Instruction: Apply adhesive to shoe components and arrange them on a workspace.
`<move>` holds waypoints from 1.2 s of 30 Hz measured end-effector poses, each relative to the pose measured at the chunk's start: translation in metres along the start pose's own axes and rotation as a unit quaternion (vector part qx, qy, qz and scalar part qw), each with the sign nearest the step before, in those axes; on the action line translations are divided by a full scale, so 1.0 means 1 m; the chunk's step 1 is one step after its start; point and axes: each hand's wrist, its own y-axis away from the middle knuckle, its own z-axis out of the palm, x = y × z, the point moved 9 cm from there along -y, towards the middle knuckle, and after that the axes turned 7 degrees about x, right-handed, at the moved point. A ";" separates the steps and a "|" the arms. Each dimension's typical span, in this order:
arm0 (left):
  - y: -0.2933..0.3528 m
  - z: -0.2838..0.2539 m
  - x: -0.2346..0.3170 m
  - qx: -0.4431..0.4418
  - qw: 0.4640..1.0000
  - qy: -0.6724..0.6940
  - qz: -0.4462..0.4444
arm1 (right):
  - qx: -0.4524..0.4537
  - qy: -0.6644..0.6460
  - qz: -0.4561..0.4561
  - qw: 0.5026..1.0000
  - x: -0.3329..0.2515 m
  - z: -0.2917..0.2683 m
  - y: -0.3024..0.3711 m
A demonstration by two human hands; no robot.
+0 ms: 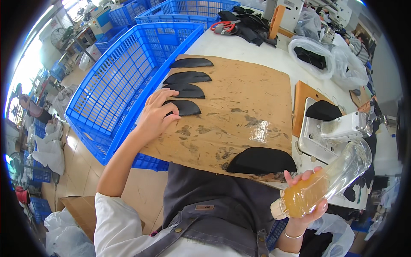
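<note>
My left hand [156, 112] is over the left part of a brown board [244, 98]. Its thumb and forefinger close on the left end of a black half-moon piece [188, 107], lowest in a column of several. Another finger reaches over the black piece [188, 91] just above. In my right hand [306, 192] is a clear bottle [338, 171] of amber liquid, tilted with its pale cap [279, 210] down and to the left. A larger black half-moon piece [262, 161] lies at the board's near right corner.
A blue plastic basket [115, 90] stands against the board's left side. At the right is a sewing machine [338, 130] with a black piece on its bed. Red-handled scissors [223, 27] and dark cloth lie at the back, beside plastic bags [312, 55].
</note>
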 end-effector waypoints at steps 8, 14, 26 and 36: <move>-0.005 0.004 0.003 -0.020 0.999 0.039 -0.004 | -0.011 -0.001 0.011 1.000 0.002 0.000 0.000; -0.007 0.000 -0.007 -0.021 0.997 0.054 -0.056 | -0.013 -0.005 0.007 1.000 0.001 0.003 0.000; 0.038 0.033 0.154 0.025 0.968 0.173 0.178 | -0.058 0.337 -0.221 0.913 -0.015 0.059 -0.032; 0.050 0.029 0.151 0.114 0.958 0.169 0.201 | -0.263 0.448 -0.133 0.844 0.059 0.104 -0.035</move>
